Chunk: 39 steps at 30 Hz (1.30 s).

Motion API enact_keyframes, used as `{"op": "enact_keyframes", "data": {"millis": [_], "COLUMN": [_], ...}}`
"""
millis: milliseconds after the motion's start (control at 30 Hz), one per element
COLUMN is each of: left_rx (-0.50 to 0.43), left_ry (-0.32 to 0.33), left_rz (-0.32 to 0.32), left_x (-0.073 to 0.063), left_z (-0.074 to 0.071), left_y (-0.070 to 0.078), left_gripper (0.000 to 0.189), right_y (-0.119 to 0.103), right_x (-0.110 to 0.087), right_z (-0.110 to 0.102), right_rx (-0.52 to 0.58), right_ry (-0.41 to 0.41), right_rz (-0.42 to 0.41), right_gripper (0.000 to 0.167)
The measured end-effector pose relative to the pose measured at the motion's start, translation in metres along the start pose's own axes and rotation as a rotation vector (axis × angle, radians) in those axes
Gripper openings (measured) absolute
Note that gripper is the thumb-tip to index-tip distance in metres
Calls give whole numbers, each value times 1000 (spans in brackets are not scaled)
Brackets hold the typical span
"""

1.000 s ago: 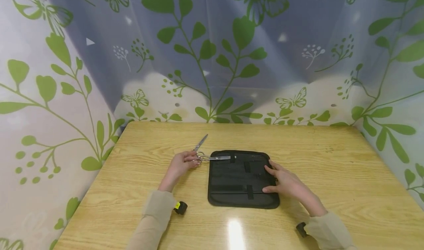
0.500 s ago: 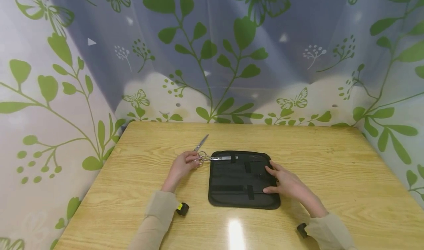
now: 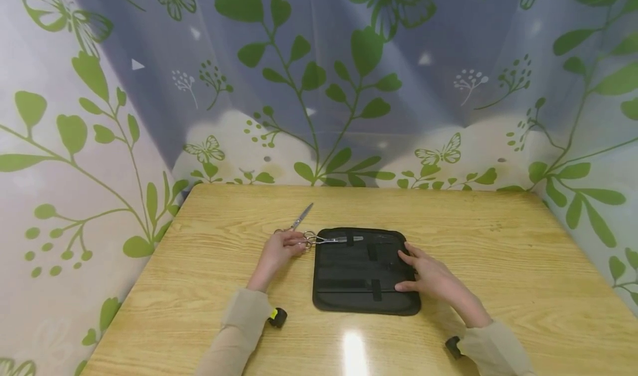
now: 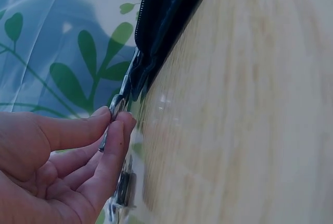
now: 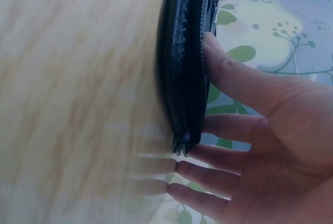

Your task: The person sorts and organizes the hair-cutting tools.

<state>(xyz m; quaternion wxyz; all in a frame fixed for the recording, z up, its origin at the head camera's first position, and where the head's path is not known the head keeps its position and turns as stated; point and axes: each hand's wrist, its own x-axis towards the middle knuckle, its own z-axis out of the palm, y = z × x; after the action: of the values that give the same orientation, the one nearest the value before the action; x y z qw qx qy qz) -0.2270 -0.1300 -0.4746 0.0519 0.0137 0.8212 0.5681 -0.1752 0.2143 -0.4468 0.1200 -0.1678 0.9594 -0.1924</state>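
Gleaming silver scissors (image 3: pixel 328 241), black zippered case (image 3: pixel 343 266)

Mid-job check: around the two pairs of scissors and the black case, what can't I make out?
- Head view: the far scissors' handles are partly hidden by the left hand; whether it touches them is unclear.
- Head view: small details in the black case near the right hand are too dark and small to identify.
- Left wrist view: the top edge cuts off the black case; the low angle hides its inside.
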Motion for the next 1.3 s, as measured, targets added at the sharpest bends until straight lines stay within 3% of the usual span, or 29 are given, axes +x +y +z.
{"op": "enact_keyframes", "data": {"millis": [267, 667, 867, 1133, 1300], "left_rx": [-84, -24, 71, 249, 306], "left_ry": [-22, -22, -17, -16, -26], "left_rz": [16, 32, 45, 45, 46], "left_x": [1, 3, 2, 3, 6], "left_z": [4, 8, 4, 5, 10], "left_y": [0, -2, -3, 10, 15], "left_gripper": [31, 29, 29, 40, 47], "right_y": [0, 2, 0, 0, 3], "right_x": [0, -2, -1, 1, 1], "right_z": [1, 1, 2, 2, 3], "right_rx": [10, 11, 23, 9, 5], "right_ry": [-6, -13, -5, -2, -8], "right_rz": [5, 10, -6, -9, 3], "right_gripper": [90, 90, 89, 90, 90]}}
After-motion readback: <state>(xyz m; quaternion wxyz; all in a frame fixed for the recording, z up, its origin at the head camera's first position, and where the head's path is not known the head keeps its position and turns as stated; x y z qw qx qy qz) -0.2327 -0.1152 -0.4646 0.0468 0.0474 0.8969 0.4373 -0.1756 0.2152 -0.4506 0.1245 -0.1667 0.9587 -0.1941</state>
